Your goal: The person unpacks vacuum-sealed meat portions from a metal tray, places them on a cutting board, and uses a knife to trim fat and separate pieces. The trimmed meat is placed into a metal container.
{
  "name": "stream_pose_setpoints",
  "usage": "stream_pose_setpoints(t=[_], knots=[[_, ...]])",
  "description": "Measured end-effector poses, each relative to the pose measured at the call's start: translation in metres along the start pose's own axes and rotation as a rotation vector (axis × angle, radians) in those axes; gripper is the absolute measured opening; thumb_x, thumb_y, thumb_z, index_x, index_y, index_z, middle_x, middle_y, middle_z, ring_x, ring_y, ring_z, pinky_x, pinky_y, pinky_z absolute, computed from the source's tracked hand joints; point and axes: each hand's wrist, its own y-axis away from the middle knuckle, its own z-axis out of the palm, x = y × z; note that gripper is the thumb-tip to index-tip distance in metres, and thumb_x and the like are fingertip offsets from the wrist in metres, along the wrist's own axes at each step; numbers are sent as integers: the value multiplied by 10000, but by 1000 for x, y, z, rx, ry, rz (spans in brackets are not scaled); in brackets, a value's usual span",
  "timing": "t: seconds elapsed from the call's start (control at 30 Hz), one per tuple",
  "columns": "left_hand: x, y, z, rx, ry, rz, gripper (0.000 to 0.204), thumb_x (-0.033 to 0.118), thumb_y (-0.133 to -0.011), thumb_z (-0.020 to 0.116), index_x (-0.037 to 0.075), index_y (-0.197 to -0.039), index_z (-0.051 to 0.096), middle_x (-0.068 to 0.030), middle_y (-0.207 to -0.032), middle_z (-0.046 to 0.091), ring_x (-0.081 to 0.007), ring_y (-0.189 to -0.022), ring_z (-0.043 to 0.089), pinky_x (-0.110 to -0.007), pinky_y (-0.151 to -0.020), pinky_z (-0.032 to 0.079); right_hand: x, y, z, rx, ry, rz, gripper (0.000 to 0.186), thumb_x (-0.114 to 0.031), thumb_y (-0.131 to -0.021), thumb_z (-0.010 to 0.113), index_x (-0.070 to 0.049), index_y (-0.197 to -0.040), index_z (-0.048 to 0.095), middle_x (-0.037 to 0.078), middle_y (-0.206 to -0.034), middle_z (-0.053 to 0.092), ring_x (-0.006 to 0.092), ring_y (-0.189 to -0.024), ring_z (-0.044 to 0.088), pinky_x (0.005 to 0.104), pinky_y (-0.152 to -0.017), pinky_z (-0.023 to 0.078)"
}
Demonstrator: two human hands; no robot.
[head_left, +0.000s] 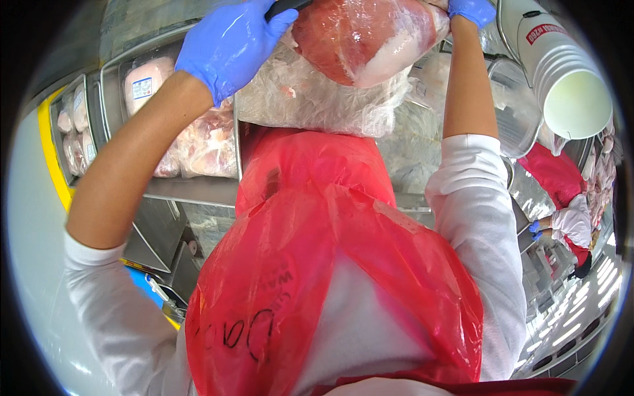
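A large raw piece of meat [353, 39], dark red with a pale fatty patch, lies at the top middle of the head view on clear plastic wrapping [323, 105]. My left hand [228, 49], in a blue glove, is closed on a black handle [288, 6] at the meat's left end. What that handle belongs to is out of sight past the top edge. My right hand [473, 9], gloved in blue too, is at the meat's right end, partly cut off by the frame. Its fingers are mostly hidden, so its grip cannot be made out.
To the left stands a metal bin [236, 142] with wrapped meat packages [148, 82]. Beyond it is another bin of packages [78, 135] by a yellow edge [53, 152]. Stacked white buckets [578, 102] stand at right. A co-worker [571, 221] in red and white works farther right.
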Motion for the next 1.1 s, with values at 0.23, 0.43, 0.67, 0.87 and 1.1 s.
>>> stream_pose_setpoints(t=[0.23, 0.43, 0.67, 0.87, 1.1], knots=[[-7, 20, 51, 211, 97, -93, 395, 463, -924, 579, 118, -1099, 662, -176, -885, 692, -385, -781, 656, -437, -656, 525, 6, 9, 5, -7, 22, 117, 242, -191, -863, 524, -150, -790, 752, 128, -785, 721, 284, -712, 715, 422, -600, 540], [-6, 26, 84, 360, 171, -128, 373, 456, -906, 612, 125, -1059, 691, -126, -889, 706, -318, -747, 680, -401, -624, 534, 13, 11, 12, -71, 22, 226, 260, -213, -874, 515, -157, -814, 761, 110, -810, 728, 275, -734, 719, 421, -612, 542], [-16, 28, 95, 378, 103, -97, 420, 497, -907, 588, 136, -1104, 670, -122, -889, 707, -327, -747, 679, -415, -615, 534, 15, 17, -4, -223, -43, 329, 274, -220, -900, 497, -146, -923, 759, 114, -941, 731, 288, -868, 718, 426, -694, 554], [-22, 6, -3, 97, -149, 61, 440, 534, -932, 519, 156, -1114, 650, -162, -903, 697, -386, -787, 660, -468, -639, 521, 13, 12, -2, -219, -59, 284, 279, -212, -906, 491, -131, -947, 754, 134, -975, 724, 297, -901, 712, 432, -729, 560], [47, -33, -80, -319, -278, -10, 411, 367, -977, 454, 45, -913, 701, -225, -841, 666, -410, -812, 648, -486, -719, 499, 23, 3, 12, -112, -23, 191, 275, -185, -886, 491, -118, -882, 757, 154, -875, 723, 311, -816, 719, 431, -679, 563]])
